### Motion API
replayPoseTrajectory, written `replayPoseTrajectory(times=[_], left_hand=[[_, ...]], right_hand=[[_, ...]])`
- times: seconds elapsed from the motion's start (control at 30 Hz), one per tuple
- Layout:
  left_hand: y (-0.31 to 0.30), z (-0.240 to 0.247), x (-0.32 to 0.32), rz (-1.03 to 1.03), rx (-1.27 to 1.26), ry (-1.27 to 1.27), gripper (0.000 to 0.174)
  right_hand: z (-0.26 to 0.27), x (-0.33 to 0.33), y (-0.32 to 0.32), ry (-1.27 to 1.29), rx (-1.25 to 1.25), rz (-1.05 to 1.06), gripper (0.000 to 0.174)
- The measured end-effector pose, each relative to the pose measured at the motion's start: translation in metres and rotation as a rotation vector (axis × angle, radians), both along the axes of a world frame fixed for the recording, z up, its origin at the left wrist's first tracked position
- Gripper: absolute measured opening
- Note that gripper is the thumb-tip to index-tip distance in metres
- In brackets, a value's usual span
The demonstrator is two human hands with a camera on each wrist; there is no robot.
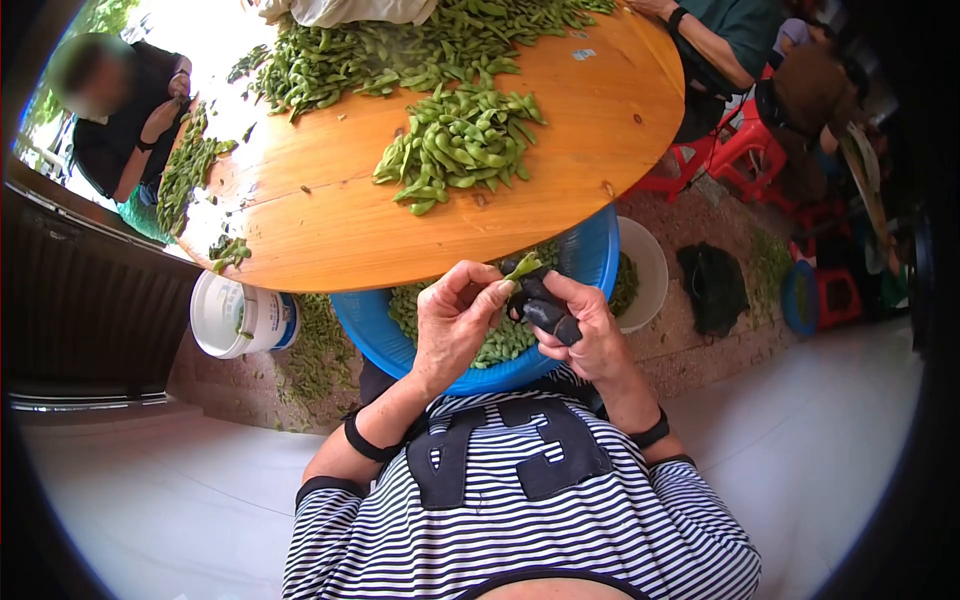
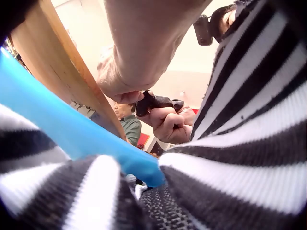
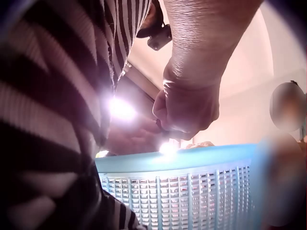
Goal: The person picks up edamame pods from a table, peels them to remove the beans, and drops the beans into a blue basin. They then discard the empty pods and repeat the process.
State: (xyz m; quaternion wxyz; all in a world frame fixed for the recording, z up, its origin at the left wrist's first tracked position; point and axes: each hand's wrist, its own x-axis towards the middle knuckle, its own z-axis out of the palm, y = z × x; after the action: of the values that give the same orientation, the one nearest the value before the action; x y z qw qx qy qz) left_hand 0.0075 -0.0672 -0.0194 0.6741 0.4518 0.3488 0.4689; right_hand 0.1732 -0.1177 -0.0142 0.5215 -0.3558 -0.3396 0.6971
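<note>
In the head view my left hand pinches a green edamame pod between thumb and fingers. My right hand grips a black hand tool, its far end close against the pod; its exact kind cannot be told. Both hands are above a blue plastic basket that holds shelled green beans. From below, the left wrist view shows the right hand's fingers curled round the black tool. The basket's slatted wall fills the lower right wrist view.
A round wooden table overhangs the basket, bearing a near pile of pods and a larger heap. White buckets stand either side. Pods litter the floor. People sit around the table, with red stools at right.
</note>
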Motion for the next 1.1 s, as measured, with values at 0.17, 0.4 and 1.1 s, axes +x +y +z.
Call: replayPoseTrajectory(times=[0.17,0.4,1.1], left_hand=[[0.016,-0.011,-0.014,-0.277,-0.382,-0.295,0.011],[0.016,-0.015,-0.012,-0.369,-0.505,-0.362,0.011],[0.016,-0.010,-0.023,-0.426,0.168,0.360,0.019]], right_hand=[[0.005,0.002,0.005,0.066,-0.093,-0.001,0.022],[0.004,0.002,0.005,-0.151,0.035,0.003,0.028],[0.004,0.008,0.005,-0.801,0.393,-0.095,0.036]])
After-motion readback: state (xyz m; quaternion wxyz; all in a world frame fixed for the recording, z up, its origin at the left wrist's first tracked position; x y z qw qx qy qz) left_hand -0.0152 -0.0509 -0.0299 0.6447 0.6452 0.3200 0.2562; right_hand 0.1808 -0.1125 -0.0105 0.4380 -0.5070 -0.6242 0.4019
